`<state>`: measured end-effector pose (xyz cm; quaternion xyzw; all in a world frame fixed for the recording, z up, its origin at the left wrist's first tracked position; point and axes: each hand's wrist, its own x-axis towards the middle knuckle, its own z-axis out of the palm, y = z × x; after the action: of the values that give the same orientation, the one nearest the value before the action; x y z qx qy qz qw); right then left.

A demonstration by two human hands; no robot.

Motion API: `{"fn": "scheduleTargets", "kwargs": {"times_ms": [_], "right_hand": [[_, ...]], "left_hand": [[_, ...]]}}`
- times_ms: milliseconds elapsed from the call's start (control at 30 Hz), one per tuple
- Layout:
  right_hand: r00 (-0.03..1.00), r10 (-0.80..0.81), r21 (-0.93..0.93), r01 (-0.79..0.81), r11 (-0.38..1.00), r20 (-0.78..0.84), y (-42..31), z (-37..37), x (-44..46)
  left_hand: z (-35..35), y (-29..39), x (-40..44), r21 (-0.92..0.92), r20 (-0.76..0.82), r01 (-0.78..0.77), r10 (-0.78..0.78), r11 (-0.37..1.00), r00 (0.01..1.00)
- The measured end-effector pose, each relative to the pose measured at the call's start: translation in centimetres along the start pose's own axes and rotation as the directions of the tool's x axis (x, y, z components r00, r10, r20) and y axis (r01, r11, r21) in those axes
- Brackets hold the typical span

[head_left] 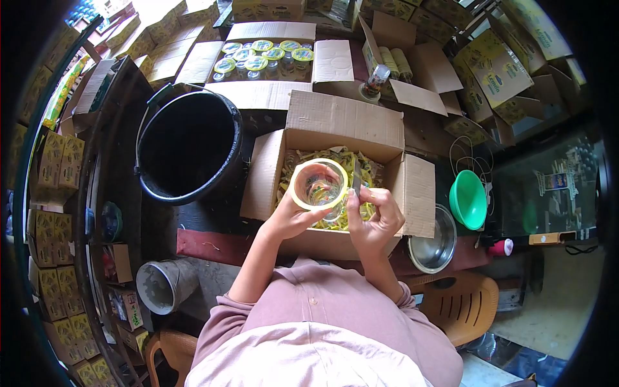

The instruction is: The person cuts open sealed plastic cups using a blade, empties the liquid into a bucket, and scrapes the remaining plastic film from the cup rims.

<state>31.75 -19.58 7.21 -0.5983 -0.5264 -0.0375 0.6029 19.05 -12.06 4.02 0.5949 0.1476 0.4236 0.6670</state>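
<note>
My left hand (288, 215) is wrapped round a clear round container (324, 193) with a yellow rim, tilted so that its open-looking top faces me. In my right hand (379, 216), a narrow dark blade (356, 177) is pinched between thumb and fingers and stands upright beside the yellow rim. Whether the blade touches the rim I cannot tell. Below both hands is an open cardboard box (345, 115), with yellow-green scraps (369, 169) inside it.
Left of the box stands a black bucket (151, 174); behind is a carton (271, 31) of yellow-lidded jars (256, 63). A steel bowl (431, 242) and green bowl (469, 200) are at right. A grey bucket (157, 288) sits lower left. Printed cartons (490, 68) are stacked around.
</note>
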Motion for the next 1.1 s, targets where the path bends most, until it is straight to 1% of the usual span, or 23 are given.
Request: {"fn": "scheduleTargets", "kwargs": {"times_ms": [67, 200, 267, 400, 567, 700, 767, 800, 867, 1067, 1100], "right_hand": [[0.999, -0.026, -0.01, 0.027, 1.0, 0.023, -0.1, 0.0, -0.2], [0.999, -0.022, -0.04, 0.023, 0.999, 0.036, -0.5, 0.1, -0.4], [0.999, -0.014, -0.036, 0.015, 0.999, 0.031, -0.5, 0.2, -0.3], [0.999, -0.046, -0.027, 0.046, 0.999, 0.012, 0.0, 0.3, 0.2], [0.998, -0.041, 0.081, 0.038, 0.996, 0.04, 0.6, 0.3, 0.8], [0.999, -0.008, 0.09, 0.004, 0.996, 0.048, 0.8, 0.5, 0.8], [1.0, 0.009, 0.093, -0.011, 0.996, 0.019, 0.5, 0.7, 0.8], [1.0, 0.028, 0.09, -0.029, 0.996, 0.012, 0.4, 0.7, 0.8], [0.998, 0.064, 0.086, -0.064, 0.994, -0.001, 0.1, 0.5, 0.6], [0.999, -0.006, 0.016, 0.006, 1.0, 0.041, -0.5, -0.1, -0.2], [0.998, 0.026, -0.005, -0.026, 1.0, 0.059, -0.7, -0.2, -0.4]], "left_hand": [[0.0, -0.1, 0.0, 0.007, -0.001, -0.001, 0.001, 1.0, 1.0], [0.2, 0.3, 0.1, 0.049, 0.0, -0.014, 0.014, 0.999, 1.0], [0.1, 0.2, 0.1, 0.071, 0.023, -0.015, 0.014, 0.997, 1.0], [-0.2, -0.1, 0.1, 0.12, 0.069, -0.012, 0.003, 0.993, 0.998], [-0.6, 0.1, 0.1, 0.093, 0.117, 0.012, -0.023, 0.996, 0.993], [-0.6, -0.1, 0.2, 0.067, 0.134, -0.006, -0.003, 0.998, 0.991], [-0.5, -0.2, 0.3, -0.043, 0.124, 0.002, 0.003, 0.999, 0.992], [-0.4, -0.2, 0.3, -0.097, 0.119, 0.004, 0.007, 0.995, 0.993], [-0.4, -0.5, 0.3, -0.099, 0.084, 0.016, -0.008, 0.995, 0.996], [-0.3, -0.4, 0.5, -0.105, 0.042, 0.005, -0.001, 0.994, 0.999], [-0.3, -0.4, 0.5, -0.109, 0.036, 0.008, -0.004, 0.994, 0.999]]}}
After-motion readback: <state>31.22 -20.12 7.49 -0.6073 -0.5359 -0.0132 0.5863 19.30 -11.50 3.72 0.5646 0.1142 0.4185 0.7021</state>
